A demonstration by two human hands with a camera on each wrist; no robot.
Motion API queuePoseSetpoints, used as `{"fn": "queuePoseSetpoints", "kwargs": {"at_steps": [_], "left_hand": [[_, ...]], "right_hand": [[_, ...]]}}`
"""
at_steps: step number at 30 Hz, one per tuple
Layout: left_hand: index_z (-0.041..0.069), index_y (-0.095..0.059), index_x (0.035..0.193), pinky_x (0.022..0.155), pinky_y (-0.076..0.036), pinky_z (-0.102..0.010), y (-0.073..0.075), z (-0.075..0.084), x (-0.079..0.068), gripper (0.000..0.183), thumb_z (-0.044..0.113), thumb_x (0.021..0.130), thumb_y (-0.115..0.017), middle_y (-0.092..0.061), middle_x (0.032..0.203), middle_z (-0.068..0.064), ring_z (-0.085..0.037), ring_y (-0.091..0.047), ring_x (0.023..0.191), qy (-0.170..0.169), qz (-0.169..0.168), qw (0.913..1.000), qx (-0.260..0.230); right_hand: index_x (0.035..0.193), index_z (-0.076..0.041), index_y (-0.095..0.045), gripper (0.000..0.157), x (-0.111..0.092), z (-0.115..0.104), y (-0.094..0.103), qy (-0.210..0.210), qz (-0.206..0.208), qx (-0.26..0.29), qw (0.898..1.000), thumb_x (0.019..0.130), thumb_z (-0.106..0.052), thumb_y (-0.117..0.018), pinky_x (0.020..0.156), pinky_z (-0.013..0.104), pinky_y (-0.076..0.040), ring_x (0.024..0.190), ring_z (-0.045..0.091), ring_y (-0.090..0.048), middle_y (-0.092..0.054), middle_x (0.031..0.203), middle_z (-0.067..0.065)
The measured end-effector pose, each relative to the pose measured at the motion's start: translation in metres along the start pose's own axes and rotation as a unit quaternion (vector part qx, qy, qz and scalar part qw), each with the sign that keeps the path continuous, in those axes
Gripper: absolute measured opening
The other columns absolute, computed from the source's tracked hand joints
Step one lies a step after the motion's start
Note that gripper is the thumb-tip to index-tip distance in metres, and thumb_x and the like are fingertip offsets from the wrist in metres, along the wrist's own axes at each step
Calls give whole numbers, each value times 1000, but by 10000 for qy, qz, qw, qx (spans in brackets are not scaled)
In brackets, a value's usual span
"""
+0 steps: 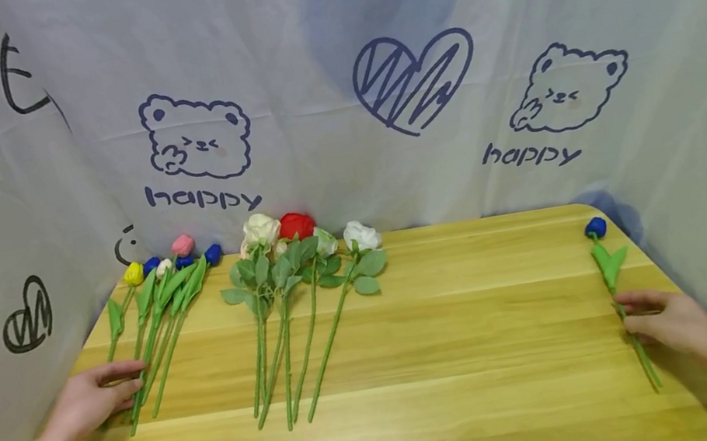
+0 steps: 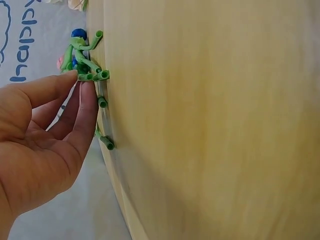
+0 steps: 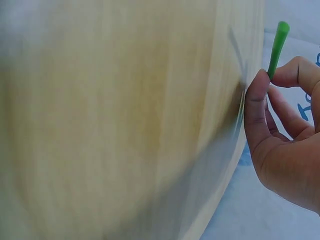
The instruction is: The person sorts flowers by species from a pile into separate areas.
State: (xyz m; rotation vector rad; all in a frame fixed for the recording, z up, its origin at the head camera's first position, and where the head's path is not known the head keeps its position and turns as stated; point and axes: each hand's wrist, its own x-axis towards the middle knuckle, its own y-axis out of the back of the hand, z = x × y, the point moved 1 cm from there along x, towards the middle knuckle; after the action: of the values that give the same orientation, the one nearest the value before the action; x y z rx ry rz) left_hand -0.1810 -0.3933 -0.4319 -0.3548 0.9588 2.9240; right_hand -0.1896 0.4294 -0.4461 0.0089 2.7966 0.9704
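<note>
At the right side of the table, my right hand [image 1: 673,322] pinches the stem of a blue tulip [image 1: 596,228] between thumb and finger. The stem's lower end [image 3: 280,37] sticks out past the fingertips in the right wrist view. On the left, my left hand [image 1: 90,397] is at the lower stems of a bunch of tulips [image 1: 159,306], with yellow, pink, white and blue heads. Its thumb and fingertips close on a green tulip stem [image 2: 85,77] in the left wrist view; which head belongs to it is unclear.
Several roses lie at the centre left, among them a red rose [image 1: 296,226] and a white rose [image 1: 362,236], their stems toward me. The wooden table [image 1: 458,328] is bordered at the back and sides by a printed cloth [image 1: 330,169].
</note>
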Motion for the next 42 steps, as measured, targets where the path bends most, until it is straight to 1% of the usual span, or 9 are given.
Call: {"fn": "queuePoseSetpoints", "kwargs": {"at_steps": [6,10,13,17,19,22,28,34,42], "left_hand": [[-12,-49,146,71,-59,-29,-2,1,-1,52,20,106,-61,-57,136,-36,-14,-67,91,138,3,9997,176],[-9,-45,150,61,-52,-33,-6,11,-3,57,29,109,-56,-59,131,-30,-15,-63,85,171,185,9996,161],[-6,-43,154,64,-52,-31,-12,26,-6,61,35,110,-52,-51,143,-34,-9,-61,88,22,429,9989,164],[-2,-45,154,76,-54,-20,-27,55,-7,61,38,109,-53,-43,154,-31,8,-55,95,-309,801,9962,-147],[-1,-47,153,79,-54,-16,-38,70,-6,59,37,108,-55,-44,154,-27,13,-53,98,-487,983,9930,-430],[3,-51,151,80,-51,-12,-56,92,-5,54,35,108,-57,-51,150,-22,13,-53,101,-696,1211,9876,-724],[7,-57,147,86,-49,-12,-94,137,-4,45,28,107,-61,-59,143,-13,2,-56,112,-1122,1283,9783,-1179],[3,-63,138,94,-50,-17,-142,180,3,34,13,105,-63,-64,136,-15,-15,-60,119,-1618,982,9675,-1679],[3,-68,131,103,-53,-40,-207,219,10,30,6,101,-66,-68,131,-12,-25,-62,122,-2078,353,9537,-2144]], "right_hand": [[144,15,-50,58,-5,-7,-6,156,334,-78,9993,94,-9,-68,68,26,-60,80,-3,-63,-69,121,16],[149,6,-51,60,-9,-17,-11,185,573,142,9981,95,-11,-69,72,25,-61,84,-8,-63,-68,115,-13],[148,-5,-57,55,-11,-26,-16,324,729,600,9950,95,-9,-70,73,22,-60,87,-12,-63,-60,106,-33],[135,-25,-69,46,-13,-43,-27,631,828,1567,9821,94,-3,-73,71,18,-59,89,-10,-66,-64,105,-34],[130,-28,-71,47,-13,-53,-34,756,781,2111,9714,94,1,-73,72,18,-60,90,-7,-68,-67,108,-29],[132,-23,-69,47,-12,-69,-49,891,674,2658,9575,94,4,-72,73,21,-61,94,-1,-69,-69,115,-21],[136,-13,-65,42,-6,-105,-83,1164,644,2900,9477,98,4,-67,75,24,-62,94,4,-70,-70,117,-15],[132,-12,-68,40,1,-135,-115,1146,627,3209,9380,97,6,-67,77,27,-63,91,3,-70,-71,121,-7],[138,-6,-62,44,9,-166,-151,996,433,3656,9244,96,8,-66,81,28,-63,97,10,-69,-64,132,8]]}}
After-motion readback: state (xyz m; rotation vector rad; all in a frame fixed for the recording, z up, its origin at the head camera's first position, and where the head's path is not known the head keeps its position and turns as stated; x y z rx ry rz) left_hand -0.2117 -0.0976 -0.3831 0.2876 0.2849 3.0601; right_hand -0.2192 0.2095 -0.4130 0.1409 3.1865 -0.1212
